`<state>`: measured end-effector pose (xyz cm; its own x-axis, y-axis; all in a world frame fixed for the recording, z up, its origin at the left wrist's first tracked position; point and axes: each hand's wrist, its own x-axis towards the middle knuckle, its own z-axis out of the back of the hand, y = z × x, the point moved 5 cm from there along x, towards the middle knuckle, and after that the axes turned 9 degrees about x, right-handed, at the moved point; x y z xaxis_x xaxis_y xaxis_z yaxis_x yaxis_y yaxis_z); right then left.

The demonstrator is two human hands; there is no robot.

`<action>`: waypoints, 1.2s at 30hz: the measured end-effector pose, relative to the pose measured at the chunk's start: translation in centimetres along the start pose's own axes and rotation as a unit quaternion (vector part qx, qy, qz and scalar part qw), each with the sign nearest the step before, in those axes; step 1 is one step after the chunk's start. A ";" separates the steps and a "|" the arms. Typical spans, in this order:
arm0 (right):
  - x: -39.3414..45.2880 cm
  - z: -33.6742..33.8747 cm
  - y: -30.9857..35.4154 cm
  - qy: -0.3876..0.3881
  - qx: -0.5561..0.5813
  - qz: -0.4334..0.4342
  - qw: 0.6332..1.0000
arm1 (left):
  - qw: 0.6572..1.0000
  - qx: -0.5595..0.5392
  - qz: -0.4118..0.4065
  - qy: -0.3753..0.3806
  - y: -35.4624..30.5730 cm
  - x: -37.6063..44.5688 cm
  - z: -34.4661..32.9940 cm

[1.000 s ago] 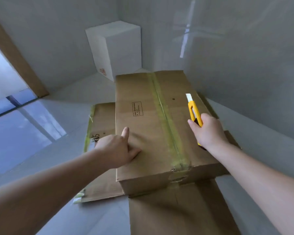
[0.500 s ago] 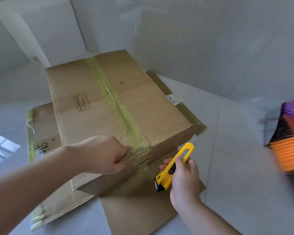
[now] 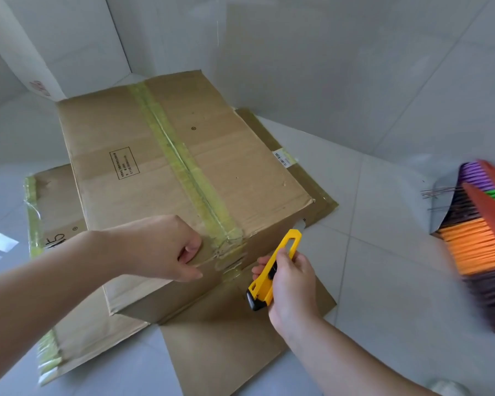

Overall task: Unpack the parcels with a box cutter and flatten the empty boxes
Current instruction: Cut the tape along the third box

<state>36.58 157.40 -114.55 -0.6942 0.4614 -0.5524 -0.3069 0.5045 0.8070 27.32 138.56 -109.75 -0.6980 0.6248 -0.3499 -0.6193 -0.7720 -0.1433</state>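
Head view: the sealed cardboard box [image 3: 166, 178] sits on the floor [image 3: 383, 252] atop flattened cardboard sheets [image 3: 229, 347], filling the middle of the frame. Its long axis, marked by the yellowish tape seam [image 3: 183, 164], runs from about 11 o'clock at the far end to 5 o'clock at the near end, where the tape wraps over the edge.

The left hand [image 3: 160, 250] lies at 8 o'clock from that near tape end, fingers curled over the box's near top edge, gripping and steadying it just beside the seam. The right hand [image 3: 290, 284] sits at 5 o'clock from the tape end, off the box and below its top face, clenched around the yellow box cutter [image 3: 275, 270]. The cutter points up toward 1 o'clock, its tip close to the box's near right side; whether the blade touches cardboard cannot be told.

The right hand is the cutting hand and the tape end is near it, up toward 10 o'clock. The coming cut likely turns on bringing the blade onto the seam and running it along that axis, away from the holding left hand.

A white box [image 3: 55, 44] stands at 10 o'clock and a colourful broom [image 3: 480, 247] at 3 o'clock.
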 end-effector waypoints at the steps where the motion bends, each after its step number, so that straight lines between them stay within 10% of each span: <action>1: 0.0 0.0 0.0 0.005 -0.005 0.005 1.000 | 1.000 0.013 -0.004 -0.001 0.0 0.0 -0.1; 36: -7.6 -3.8 -4.8 0.190 -0.139 -0.078 0.969 | 0.995 -0.014 -0.100 -0.014 -0.5 -0.2 -0.7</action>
<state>40.84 148.76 -113.41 -0.7985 0.0675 -0.5981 -0.5542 0.3055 0.7743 28.03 138.78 -110.25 -0.5717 0.7694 -0.2850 -0.7368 -0.6342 -0.2344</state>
